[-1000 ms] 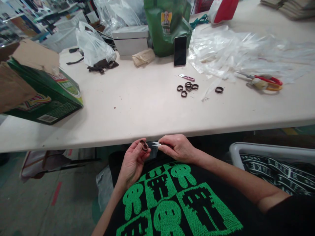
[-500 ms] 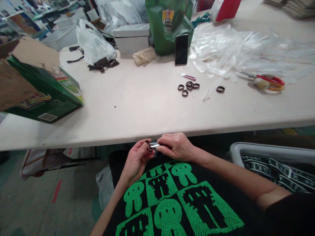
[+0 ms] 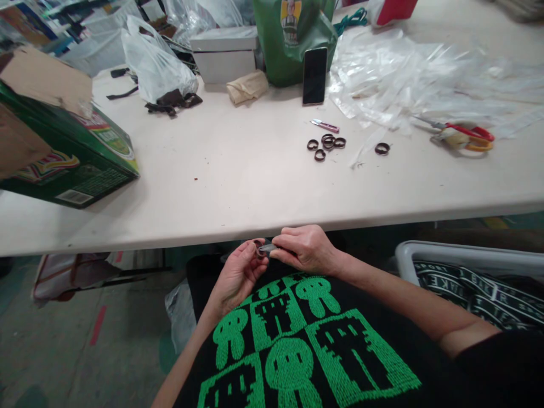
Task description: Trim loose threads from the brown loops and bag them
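Just off the table's front edge, my left hand (image 3: pixel 240 271) pinches a small dark brown loop (image 3: pixel 258 245) between thumb and fingertips. My right hand (image 3: pixel 309 249) is closed round thread snips; only their pointed metal blades (image 3: pixel 267 248) show, reaching to the loop, and the handle is hidden in my fist. Whether the blades are cutting into the loop is too small to tell. On the table ahead lies a cluster of several similar brown loops (image 3: pixel 327 141), with one more loop (image 3: pixel 382 148) apart to the right. Pink-handled snips (image 3: pixel 325 126) rest just behind the cluster.
Red-and-orange scissors (image 3: pixel 467 137) lie by crumpled clear plastic (image 3: pixel 395 73) on the right. A phone (image 3: pixel 314 76) leans against a green bag (image 3: pixel 276 56). At left stands an open green carton (image 3: pixel 85 164). A grey bin (image 3: pixel 408 255) of black printed straps is beside me, lower right.
The view has tilted slightly, so the table items sit a little higher in the picture. The snips' blades have turned and look narrower at the loop; both hands keep their holds.
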Tool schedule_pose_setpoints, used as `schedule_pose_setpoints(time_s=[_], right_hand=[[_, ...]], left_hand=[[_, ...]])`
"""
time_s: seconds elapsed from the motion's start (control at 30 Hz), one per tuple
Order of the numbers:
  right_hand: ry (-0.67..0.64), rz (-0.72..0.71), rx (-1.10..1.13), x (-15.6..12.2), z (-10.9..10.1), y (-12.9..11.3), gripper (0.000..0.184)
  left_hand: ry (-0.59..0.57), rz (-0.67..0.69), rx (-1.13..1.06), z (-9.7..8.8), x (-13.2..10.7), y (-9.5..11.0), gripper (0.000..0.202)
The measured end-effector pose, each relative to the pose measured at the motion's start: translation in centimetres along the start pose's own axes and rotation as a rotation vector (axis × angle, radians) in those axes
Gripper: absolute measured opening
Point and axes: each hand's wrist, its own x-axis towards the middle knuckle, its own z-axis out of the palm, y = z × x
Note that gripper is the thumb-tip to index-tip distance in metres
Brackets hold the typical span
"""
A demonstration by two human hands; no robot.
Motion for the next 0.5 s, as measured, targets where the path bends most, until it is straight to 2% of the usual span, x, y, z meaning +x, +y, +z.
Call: schedule_pose_setpoints(time_s=[0.17, 0.3, 0.4, 0.5], right_hand=[[0.037, 0.01, -0.037, -0.2, 0.1, -0.1, 0.043], [0.116, 0.12, 0.012, -0.5, 0.3, 0.3, 0.037], [0.15, 0.184, 0.043, -0.7, -0.2, 0.7, 0.035], [0.176, 0.2, 0.004, -1.0, -1.3, 1.4, 0.033]], left_hand=[[-0.004, -0.042, -0.067, -0.5, 0.3, -0.4, 0.014], [0.005, -0.033, -0.094, -0.9, 0.5, -0.5, 0.014], [0.028, -0.001, -0.069, -0.8, 0.5, -0.4, 0.019], [0.075, 0.069, -0.014, -0.7, 0.7, 0.4, 0.033]])
